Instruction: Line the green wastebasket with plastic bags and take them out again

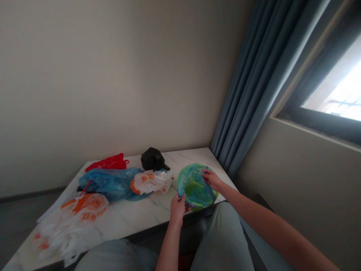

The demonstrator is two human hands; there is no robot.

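Holding thin translucent blue plastic bag (186, 180) between my two hands, viewed from my remote post. Left hand (178, 204) closed on bag's edge at near-left rim; right hand (212, 180) pinching edge at far right. Film wrinkled, slightly shiny, purplish strip along mouth. Bag sits inside round bright green bin (197, 208), green showing through. I see bin at right end of marbled table (135, 214), by front edge. Black bag (152, 159) and white-orange bag (152, 181) lie leftward.
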